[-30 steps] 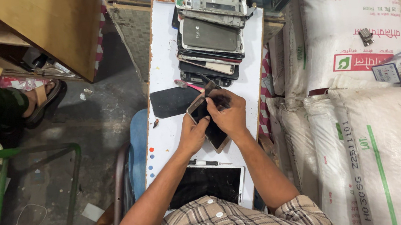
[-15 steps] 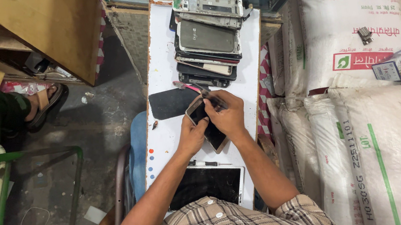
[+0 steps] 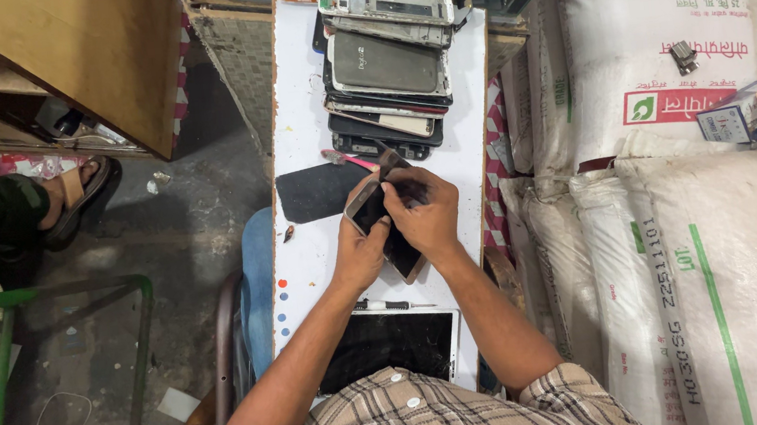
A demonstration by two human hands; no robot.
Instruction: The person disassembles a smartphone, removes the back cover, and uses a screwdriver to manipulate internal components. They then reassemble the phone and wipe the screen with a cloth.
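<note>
narrow white work board [image 3: 298,89] runs from the top centre of the frame down to the lower centre, flanked by a dark concrete floor [image 3: 182,235] on the left and stacked white woven sacks [image 3: 685,234] on the right. at the centre of the frame both hands meet over a dark rectangular phone [image 3: 388,228] held slightly tilted above the board. left hand [image 3: 359,253] wraps the phone's lower left edge, fingers curled under it, thumb on the glass. right hand [image 3: 426,212] is closed around the phone's upper right part, fingertips bunched at its top corner; whether they pinch a small tool there cannot be told. the two hands touch each other over the device.

just left of the hands a flat black rectangular mat [image 3: 319,191] lies on the board. a pink-handled tool [image 3: 346,159] rests just above the hands, beside the mat. at the top centre a stack of dismantled phones and grey metal frames [image 3: 390,59] occupies the board. below the hands a slim screwdriver [image 3: 394,305] lies crosswise, and just beneath it a white-framed tablet with a black screen [image 3: 389,344]. the person's plaid sleeves fill the bottom centre. a brown wooden cabinet [image 3: 86,65] occupies the upper left, a green metal frame [image 3: 64,372] the lower left.
</note>
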